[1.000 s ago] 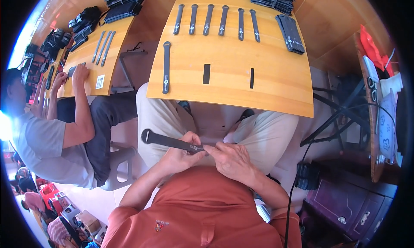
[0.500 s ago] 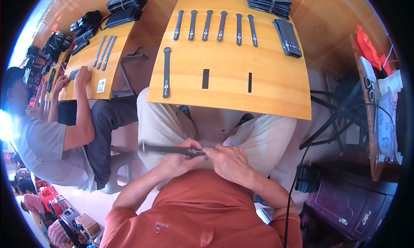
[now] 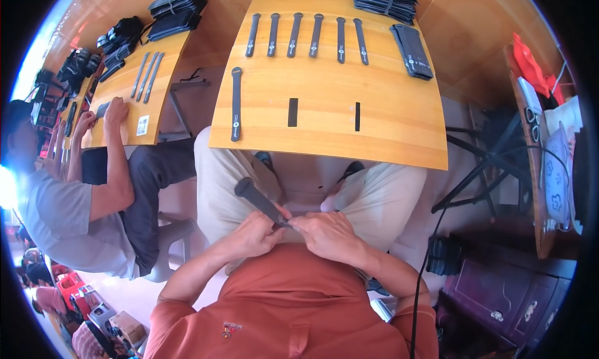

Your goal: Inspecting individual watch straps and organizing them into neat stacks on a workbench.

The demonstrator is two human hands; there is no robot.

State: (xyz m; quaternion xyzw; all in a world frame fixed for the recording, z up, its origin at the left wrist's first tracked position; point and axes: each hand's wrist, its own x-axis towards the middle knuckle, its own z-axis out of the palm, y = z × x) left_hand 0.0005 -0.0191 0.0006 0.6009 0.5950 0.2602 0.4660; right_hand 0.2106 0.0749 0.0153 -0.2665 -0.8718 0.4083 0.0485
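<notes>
In the head view we hold a long, flat dark grey strap with a rounded end (image 3: 257, 198) low over our lap, near the body and below the near edge of the pale wooden desk (image 3: 380, 137). Our left hand (image 3: 254, 235) curls round the strap's near end, fingers closed on it, and our right hand (image 3: 324, 233) meets it from the right, fingertips pinching the same end, so both hands touch at the middle. The strap's rounded free end points up and to the left, over our left thigh in beige trousers.

On the desk, along its far edge, lies a row of six dark straps (image 3: 306, 34), side by side. A single dark strap (image 3: 235, 103) lies alone at the left side, and two short black strips (image 3: 292, 112) lie nearer the middle. A stack of dark straps (image 3: 412, 51) sits at the far right corner.

To the left, another person in a grey shirt (image 3: 59, 218) sits at a second wooden desk (image 3: 131, 103), their hand (image 3: 115, 111) resting on it.
</notes>
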